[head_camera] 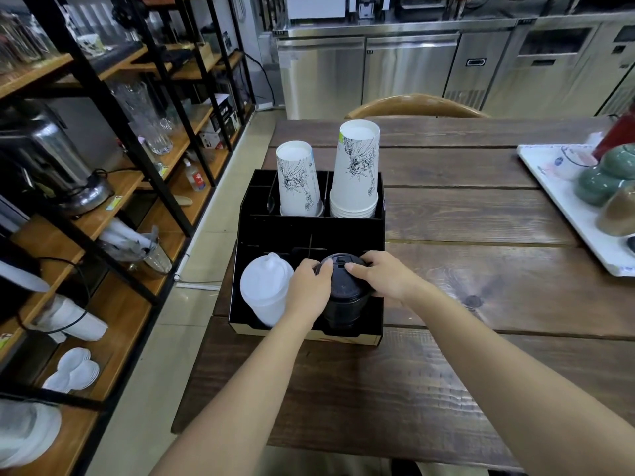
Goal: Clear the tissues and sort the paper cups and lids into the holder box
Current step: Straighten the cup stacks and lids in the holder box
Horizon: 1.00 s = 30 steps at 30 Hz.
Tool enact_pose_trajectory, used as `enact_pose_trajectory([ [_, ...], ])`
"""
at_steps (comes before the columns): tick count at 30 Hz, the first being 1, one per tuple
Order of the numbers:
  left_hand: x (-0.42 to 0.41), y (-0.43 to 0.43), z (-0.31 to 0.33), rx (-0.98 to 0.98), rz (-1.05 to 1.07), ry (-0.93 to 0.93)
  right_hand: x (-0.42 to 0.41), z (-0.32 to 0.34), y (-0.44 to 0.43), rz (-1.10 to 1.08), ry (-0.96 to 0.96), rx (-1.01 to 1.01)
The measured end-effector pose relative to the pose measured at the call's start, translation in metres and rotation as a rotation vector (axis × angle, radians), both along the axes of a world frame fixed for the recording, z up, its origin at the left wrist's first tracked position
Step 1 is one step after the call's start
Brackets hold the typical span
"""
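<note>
A black holder box (311,231) stands on the wooden table's left side. Its two back compartments hold upside-down stacks of printed white paper cups, a shorter stack (298,178) on the left and a taller one (357,168) on the right. In the front left compartment sits a stack of translucent white lids (264,292). A stack of black lids (343,293) fills the front right compartment. My left hand (309,288) grips that black stack from the left and my right hand (381,276) from the right, fingertips on the top lid. No tissues are in view.
A white tray (563,214) with green ceramic pots lies at the table's right edge. A wooden chair back (415,106) stands behind the table. Shelves (113,214) with glassware, appliances and spare lids run along the left, across a tiled aisle. Steel cabinets line the back.
</note>
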<state>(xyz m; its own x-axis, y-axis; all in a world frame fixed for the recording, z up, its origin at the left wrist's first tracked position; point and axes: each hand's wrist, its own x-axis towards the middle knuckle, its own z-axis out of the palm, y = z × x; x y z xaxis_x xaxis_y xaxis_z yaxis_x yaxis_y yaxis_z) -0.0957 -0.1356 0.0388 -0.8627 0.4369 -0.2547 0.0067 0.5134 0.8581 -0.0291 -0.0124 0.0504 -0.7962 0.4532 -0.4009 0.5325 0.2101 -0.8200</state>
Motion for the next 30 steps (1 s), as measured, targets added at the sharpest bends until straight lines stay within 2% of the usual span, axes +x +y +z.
enact_pose_trajectory([
  [4,0.004,0.0,0.001,-0.123,-0.032,0.041,-0.003,-0.003,0.0,0.009,0.014,0.009],
  [7,0.006,-0.001,0.001,-0.184,-0.067,0.058,-0.005,-0.004,-0.001,0.022,-0.07,-0.096],
  [10,0.004,0.0,0.003,-0.21,-0.08,0.019,-0.005,-0.005,0.0,-0.01,-0.132,-0.239],
  [14,0.002,-0.002,0.003,-0.17,-0.066,-0.045,-0.007,-0.004,0.002,-0.026,-0.138,-0.279],
  [19,0.004,-0.003,0.007,-0.234,-0.062,0.172,-0.008,0.006,0.002,0.048,-0.142,-0.068],
  [23,-0.004,-0.004,0.016,-0.223,-0.066,0.194,-0.01,0.02,0.006,0.13,-0.15,0.136],
  [28,-0.016,-0.014,0.046,-0.05,-0.01,0.334,-0.021,0.043,0.009,0.078,-0.005,0.394],
  [30,-0.027,-0.022,0.055,0.02,0.065,0.409,-0.026,0.052,-0.001,0.082,0.081,0.433],
])
